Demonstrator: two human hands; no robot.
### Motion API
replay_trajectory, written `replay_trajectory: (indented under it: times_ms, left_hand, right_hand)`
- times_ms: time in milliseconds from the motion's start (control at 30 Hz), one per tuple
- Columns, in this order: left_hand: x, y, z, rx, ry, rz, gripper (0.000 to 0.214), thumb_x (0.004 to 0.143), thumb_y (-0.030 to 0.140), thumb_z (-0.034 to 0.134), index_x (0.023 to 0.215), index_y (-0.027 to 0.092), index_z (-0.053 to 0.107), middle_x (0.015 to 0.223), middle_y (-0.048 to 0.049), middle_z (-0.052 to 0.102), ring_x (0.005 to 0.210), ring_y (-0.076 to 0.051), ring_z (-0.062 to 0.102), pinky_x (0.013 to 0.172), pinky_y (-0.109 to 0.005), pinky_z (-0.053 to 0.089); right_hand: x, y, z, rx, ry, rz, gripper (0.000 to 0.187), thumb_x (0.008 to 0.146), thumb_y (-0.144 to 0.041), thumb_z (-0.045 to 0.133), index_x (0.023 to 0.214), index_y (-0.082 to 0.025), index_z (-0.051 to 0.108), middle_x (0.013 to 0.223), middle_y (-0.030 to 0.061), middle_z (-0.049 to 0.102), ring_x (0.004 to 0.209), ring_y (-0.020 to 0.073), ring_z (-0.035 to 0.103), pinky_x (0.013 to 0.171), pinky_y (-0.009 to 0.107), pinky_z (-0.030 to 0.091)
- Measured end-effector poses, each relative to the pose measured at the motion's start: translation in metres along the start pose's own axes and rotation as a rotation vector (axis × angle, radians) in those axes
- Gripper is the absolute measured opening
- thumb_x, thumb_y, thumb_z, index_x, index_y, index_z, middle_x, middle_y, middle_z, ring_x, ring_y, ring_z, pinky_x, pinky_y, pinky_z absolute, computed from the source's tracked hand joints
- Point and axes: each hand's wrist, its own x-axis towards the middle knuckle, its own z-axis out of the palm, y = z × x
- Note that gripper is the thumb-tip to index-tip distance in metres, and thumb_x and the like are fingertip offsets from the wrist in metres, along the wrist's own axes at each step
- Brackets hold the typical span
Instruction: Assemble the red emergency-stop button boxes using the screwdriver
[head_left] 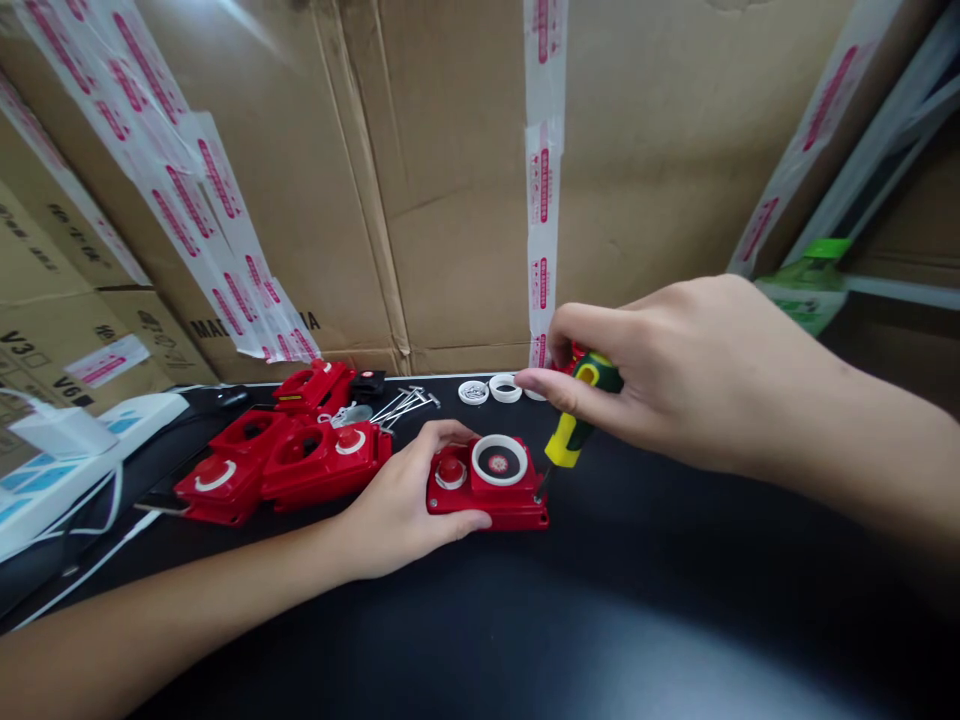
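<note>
A red plastic housing [487, 512] with a red button and a white ring around a black disc lies on the black table. My left hand [409, 500] grips its left end, thumb along the front and fingers behind. In my right hand [645, 370] is a screwdriver [574, 425] with a yellow and dark green handle, held slightly tilted. Its tip meets the housing's right front corner, at a screw. Left of my left hand lie more red housings [330, 465], some with round open holes.
Several T-shaped metal pieces [405, 402] lie behind my left hand. Small white round caps [473, 391] stand along the back. At the left is a white power strip [90, 450] with cables; a green-capped bottle [806, 285] stands at the right. Taped cardboard [465, 200] walls the back.
</note>
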Motion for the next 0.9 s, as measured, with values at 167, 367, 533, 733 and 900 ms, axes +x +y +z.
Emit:
replay_trajectory:
  times_ms: [167,367,533,733,900]
  left_hand:
    - [0.001,0.001,0.000,0.013,0.000,0.012,0.068,0.089,0.034,0.093,0.140,0.028,0.049,0.144,-0.0109,0.068,0.132,-0.032,0.070,0.114,-0.050,0.057]
    - [0.000,0.002,0.000,-0.002,0.000,0.002,0.067,0.088,0.034,0.093,0.140,0.028,0.050,0.144,-0.0106,0.069,0.132,-0.032,0.070,0.115,-0.051,0.056]
    - [0.000,0.002,0.000,-0.009,-0.007,0.006,0.067,0.089,0.033,0.092,0.141,0.028,0.049,0.146,-0.0114,0.067,0.134,-0.033,0.069,0.116,-0.053,0.056]
    - [0.000,0.001,0.000,-0.002,-0.006,-0.001,0.069,0.089,0.034,0.093,0.142,0.028,0.049,0.146,-0.0113,0.067,0.134,-0.033,0.069,0.116,-0.054,0.056]
    - [-0.001,-0.001,-0.001,0.023,-0.010,-0.004,0.069,0.090,0.037,0.092,0.143,0.028,0.048,0.146,-0.0120,0.067,0.134,-0.033,0.069,0.117,-0.054,0.055]
  right_hand:
    - [0.001,0.002,0.000,0.227,0.010,-0.106,0.025,0.101,-0.038,0.050,0.102,-0.024,0.070,0.064,0.0001,0.061,0.052,0.0174,0.046,0.060,0.035,0.026]
    - [0.006,0.020,0.000,0.516,-0.042,-0.443,0.032,0.114,-0.041,0.047,0.111,-0.021,0.072,0.095,0.0054,0.074,0.082,0.0198,0.066,0.075,0.033,0.045]
    - [0.009,0.031,0.003,0.619,-0.090,-0.563,0.036,0.117,-0.036,0.046,0.140,-0.023,0.070,0.119,0.0088,0.072,0.096,0.0193,0.069,0.082,0.030,0.049]
    - [0.011,0.043,0.001,0.667,-0.122,-0.603,0.042,0.116,-0.034,0.050,0.155,-0.028,0.064,0.123,0.0074,0.073,0.103,0.0192,0.070,0.086,0.030,0.050]
    - [0.010,0.037,0.004,0.412,-0.042,-0.376,0.053,0.109,-0.065,0.048,0.106,-0.022,0.080,0.073,0.0034,0.068,0.062,0.0197,0.055,0.063,0.035,0.036]
